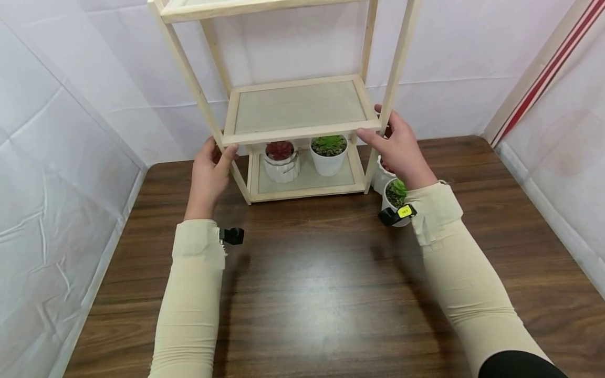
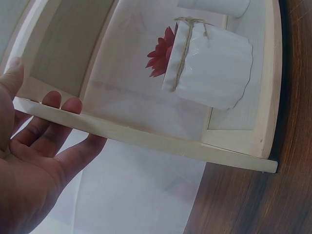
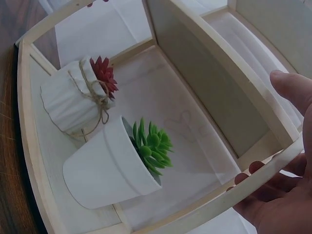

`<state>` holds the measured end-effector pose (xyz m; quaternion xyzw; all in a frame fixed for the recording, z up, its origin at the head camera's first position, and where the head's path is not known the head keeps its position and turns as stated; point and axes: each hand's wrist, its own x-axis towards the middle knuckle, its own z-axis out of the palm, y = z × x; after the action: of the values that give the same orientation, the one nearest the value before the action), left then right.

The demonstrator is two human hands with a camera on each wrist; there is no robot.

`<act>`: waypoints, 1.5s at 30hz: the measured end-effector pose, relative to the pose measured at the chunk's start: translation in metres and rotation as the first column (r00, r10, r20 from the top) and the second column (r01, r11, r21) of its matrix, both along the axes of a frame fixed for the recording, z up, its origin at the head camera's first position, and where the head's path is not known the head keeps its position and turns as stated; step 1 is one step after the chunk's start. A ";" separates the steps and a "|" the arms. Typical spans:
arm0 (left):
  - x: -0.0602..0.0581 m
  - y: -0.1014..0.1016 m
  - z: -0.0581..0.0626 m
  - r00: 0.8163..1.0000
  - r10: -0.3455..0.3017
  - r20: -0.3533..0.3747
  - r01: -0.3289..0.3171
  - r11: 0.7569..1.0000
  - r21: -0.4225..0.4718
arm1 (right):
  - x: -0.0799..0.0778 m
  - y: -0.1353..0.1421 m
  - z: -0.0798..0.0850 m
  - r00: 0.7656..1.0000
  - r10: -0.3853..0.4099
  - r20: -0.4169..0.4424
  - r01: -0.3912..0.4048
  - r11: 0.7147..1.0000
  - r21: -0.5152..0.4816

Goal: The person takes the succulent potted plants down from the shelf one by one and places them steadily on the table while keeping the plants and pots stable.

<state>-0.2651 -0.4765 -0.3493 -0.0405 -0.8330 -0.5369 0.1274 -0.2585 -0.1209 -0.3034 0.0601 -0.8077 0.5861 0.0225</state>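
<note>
A pale wooden shelf rack (image 1: 302,131) stands on the brown table against the white backdrop. My left hand (image 1: 211,176) grips its left upright near the middle shelf, with fingertips curled round the post in the left wrist view. On the other side my right hand (image 1: 400,149) holds the right upright, its thumb by the middle shelf's front edge. Two potted plants stand on the bottom shelf: a red succulent in a white twine-tied pot (image 2: 214,66) and a green succulent in a smooth white pot (image 3: 109,168). The middle shelf (image 1: 302,105) bears nothing.
Right of the rack, partly hidden by my right hand and wrist camera, are another green plant in a white pot (image 1: 396,194) and a white pot with red (image 1: 380,178). The dark wood table (image 1: 312,273) extends toward me. White sheeting (image 1: 61,157) hangs around it.
</note>
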 end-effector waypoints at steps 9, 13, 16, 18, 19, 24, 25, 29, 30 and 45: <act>0.001 0.001 0.001 1.000 -0.007 -0.001 0.007 1.000 0.022 | -0.003 -0.002 -0.002 0.999 0.008 -0.038 -0.009 1.000 -0.023; 0.005 0.003 0.006 1.000 -0.010 0.003 0.010 1.000 0.029 | -0.006 -0.002 -0.005 0.998 -0.001 -0.063 0.001 1.000 -0.004; 0.012 0.007 0.014 1.000 -0.005 0.007 0.005 1.000 0.020 | -0.011 -0.001 -0.010 0.997 -0.016 -0.073 0.017 1.000 0.014; 0.016 0.009 0.019 1.000 0.000 0.007 -0.001 1.000 0.012 | -0.015 0.000 -0.014 0.997 -0.023 -0.077 0.025 0.999 0.020; 0.017 0.010 0.020 1.000 0.003 0.008 -0.003 1.000 0.008 | -0.016 0.001 -0.016 0.997 -0.028 -0.077 0.030 0.999 0.025; 0.014 0.008 0.016 1.000 0.005 0.008 -0.005 1.000 -0.004 | -0.018 0.001 -0.017 0.996 -0.033 -0.083 0.036 0.999 0.031; 0.012 0.007 0.014 1.000 0.006 0.007 -0.006 1.000 -0.005 | -0.016 0.000 -0.016 0.996 -0.031 -0.084 0.034 0.999 0.029; 0.004 0.003 0.003 1.000 0.012 -0.003 -0.012 1.000 -0.003 | -0.010 -0.005 -0.010 0.996 -0.021 -0.091 0.023 0.999 0.029; 0.002 0.002 0.001 1.000 0.013 -0.004 -0.013 1.000 0.000 | -0.009 -0.006 -0.009 0.995 -0.017 -0.094 0.020 0.999 0.030; 0.003 0.004 0.002 1.000 0.023 0.006 -0.023 1.000 0.014 | -0.004 -0.008 -0.006 0.995 -0.006 -0.102 0.011 0.999 0.048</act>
<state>-0.2625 -0.4727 -0.3474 -0.0283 -0.8301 -0.5412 0.1314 -0.2620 -0.1290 -0.3097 0.0870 -0.8197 0.5624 0.0647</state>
